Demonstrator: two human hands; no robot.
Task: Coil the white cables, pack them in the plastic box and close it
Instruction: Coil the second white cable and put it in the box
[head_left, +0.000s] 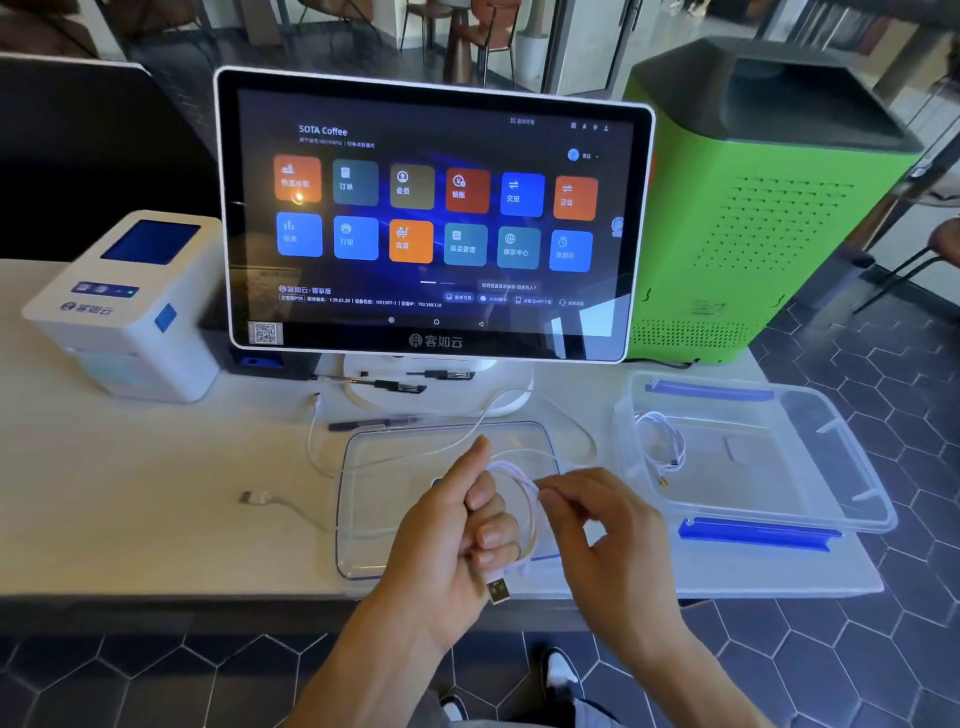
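My left hand (457, 525) is shut on a partly coiled white cable (524, 493), whose USB plug (497, 591) hangs below my fingers. My right hand (602, 525) pinches the same cable beside the coil. The cable's loose length (483, 415) runs back over the clear plastic lid (363, 457) that lies flat under my hands. A second white cable (291, 506) with a plug lies on the table at the left. At the right stands the clear plastic box (810, 499) with blue clips, holding one coiled white cable (660, 441).
A touchscreen terminal (436, 218) stands behind the lid, with pens (395, 385) at its base. A white receipt printer (124, 306) is at the left, a green machine (769, 208) at the right. The table's front edge (208, 592) runs below my wrists.
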